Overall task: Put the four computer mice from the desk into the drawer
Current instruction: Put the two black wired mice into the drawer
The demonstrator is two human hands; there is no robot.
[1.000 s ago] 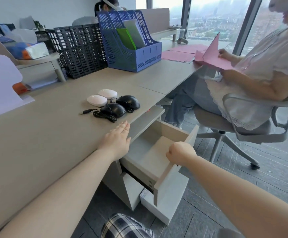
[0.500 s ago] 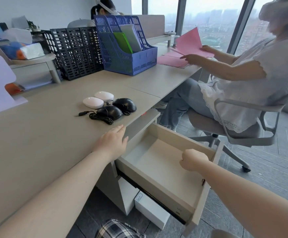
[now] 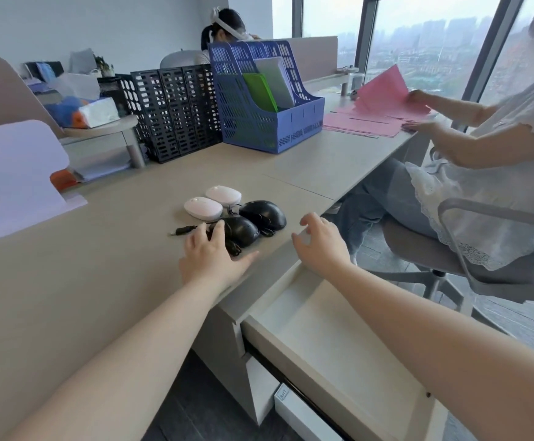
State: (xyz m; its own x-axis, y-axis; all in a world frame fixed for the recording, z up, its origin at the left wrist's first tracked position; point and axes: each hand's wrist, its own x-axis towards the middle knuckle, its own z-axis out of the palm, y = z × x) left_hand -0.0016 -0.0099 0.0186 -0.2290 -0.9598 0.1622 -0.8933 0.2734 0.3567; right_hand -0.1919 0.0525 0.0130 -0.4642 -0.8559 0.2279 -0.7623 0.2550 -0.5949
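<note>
Two white mice [image 3: 203, 208] [image 3: 224, 195] and two black corded mice [image 3: 241, 230] [image 3: 263, 214] lie together near the desk's front edge. My left hand [image 3: 211, 257] is open, its fingertips touching the nearer black mouse and its coiled cable. My right hand [image 3: 321, 244] hovers open just right of the mice, over the desk edge, holding nothing. Below it the drawer [image 3: 332, 342] stands pulled out, nothing visible inside it.
A blue file holder [image 3: 265, 122] and black mesh racks [image 3: 173, 116] stand at the back of the desk [image 3: 68, 281]. A seated person on an office chair [image 3: 469, 249] handles pink papers [image 3: 377, 119] at the right. A white box [image 3: 303, 415] lies on the floor under the drawer.
My right hand let go of the drawer front and rose to the desk edge. My left hand slid forward onto the nearer black mouse. The drawer is pulled out further.
</note>
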